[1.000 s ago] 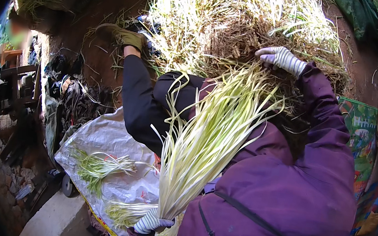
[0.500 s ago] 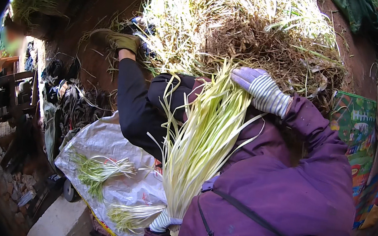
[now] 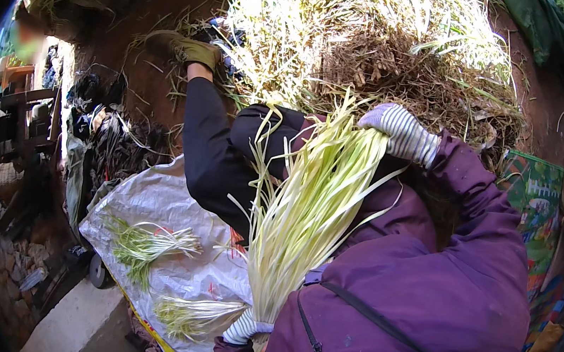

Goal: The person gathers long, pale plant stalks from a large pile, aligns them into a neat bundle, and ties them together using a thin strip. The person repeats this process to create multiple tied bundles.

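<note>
A long bunch of blanched chives, white at the base and yellow-green at the tips, lies slanting across my lap. My left hand, in a striped glove, is closed around its white lower end; the jacket partly hides that grip. At the far end, my right hand, in a white and purple striped glove, has its fingers curled in on leaves at the bunch's right edge. Several leaves stick out loosely on both sides. Two smaller bundles, an upper one and a lower one, rest left of my left hand.
A white plastic sheet lies under the small bundles. Beyond my knees rises a heap of leaves and dry straw. A pale block stands at the lower left, and a colourful printed sheet at the right.
My right hand has gone from lying stretched over the leaf tips to curled fingers at their right edge. My left hand keeps its hold on the base. The view has shifted slightly.
</note>
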The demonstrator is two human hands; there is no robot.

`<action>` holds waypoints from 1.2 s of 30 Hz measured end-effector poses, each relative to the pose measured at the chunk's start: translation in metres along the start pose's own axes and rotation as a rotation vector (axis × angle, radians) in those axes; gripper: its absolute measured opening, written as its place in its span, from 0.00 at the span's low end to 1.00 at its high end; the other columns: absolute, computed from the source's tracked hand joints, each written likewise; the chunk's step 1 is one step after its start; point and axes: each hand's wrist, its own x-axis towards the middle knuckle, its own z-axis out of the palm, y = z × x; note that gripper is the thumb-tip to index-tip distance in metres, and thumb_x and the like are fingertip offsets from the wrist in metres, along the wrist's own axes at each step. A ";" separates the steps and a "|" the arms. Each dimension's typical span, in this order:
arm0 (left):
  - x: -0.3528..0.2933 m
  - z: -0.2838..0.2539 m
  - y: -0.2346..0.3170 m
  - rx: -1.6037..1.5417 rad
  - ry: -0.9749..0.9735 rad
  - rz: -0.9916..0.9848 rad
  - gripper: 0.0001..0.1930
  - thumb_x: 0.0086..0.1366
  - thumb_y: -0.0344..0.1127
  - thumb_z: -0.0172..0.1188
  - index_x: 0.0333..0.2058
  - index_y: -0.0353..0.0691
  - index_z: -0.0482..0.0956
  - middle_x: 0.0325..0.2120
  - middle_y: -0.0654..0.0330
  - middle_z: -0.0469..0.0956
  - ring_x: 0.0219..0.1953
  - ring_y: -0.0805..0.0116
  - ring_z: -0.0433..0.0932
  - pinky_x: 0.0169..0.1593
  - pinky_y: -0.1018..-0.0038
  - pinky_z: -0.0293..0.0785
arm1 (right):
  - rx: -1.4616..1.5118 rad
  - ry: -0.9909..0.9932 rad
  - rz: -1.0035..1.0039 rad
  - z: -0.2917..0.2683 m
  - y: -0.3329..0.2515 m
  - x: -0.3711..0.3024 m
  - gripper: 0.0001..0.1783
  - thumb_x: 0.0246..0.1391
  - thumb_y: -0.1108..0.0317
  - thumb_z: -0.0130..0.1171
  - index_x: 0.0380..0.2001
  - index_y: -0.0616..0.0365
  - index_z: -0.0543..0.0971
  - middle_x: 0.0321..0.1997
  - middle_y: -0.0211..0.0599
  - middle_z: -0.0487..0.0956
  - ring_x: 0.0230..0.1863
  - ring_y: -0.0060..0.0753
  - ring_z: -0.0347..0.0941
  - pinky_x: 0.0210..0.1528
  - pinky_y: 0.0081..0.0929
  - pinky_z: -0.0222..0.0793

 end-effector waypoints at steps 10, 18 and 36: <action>0.006 0.007 0.003 -0.004 0.026 -0.012 0.15 0.52 0.38 0.73 0.36 0.42 0.79 0.18 0.68 0.73 0.17 0.79 0.67 0.20 0.78 0.61 | -0.402 -0.394 0.331 0.043 0.018 0.019 0.08 0.53 0.67 0.51 0.31 0.59 0.77 0.27 0.50 0.79 0.30 0.55 0.78 0.31 0.48 0.73; 0.006 0.013 -0.003 0.019 0.058 0.008 0.15 0.52 0.38 0.74 0.36 0.42 0.79 0.18 0.68 0.72 0.16 0.79 0.67 0.19 0.78 0.61 | -0.296 -0.364 0.561 0.058 0.040 0.040 0.20 0.59 0.56 0.49 0.37 0.60 0.82 0.36 0.55 0.81 0.38 0.54 0.80 0.39 0.45 0.74; 0.000 0.041 -0.016 0.034 0.185 0.151 0.16 0.52 0.39 0.74 0.37 0.42 0.79 0.17 0.69 0.72 0.15 0.79 0.66 0.18 0.78 0.59 | -0.484 -0.641 0.405 0.083 0.100 0.028 0.17 0.54 0.56 0.59 0.40 0.56 0.82 0.32 0.44 0.82 0.36 0.46 0.80 0.39 0.39 0.75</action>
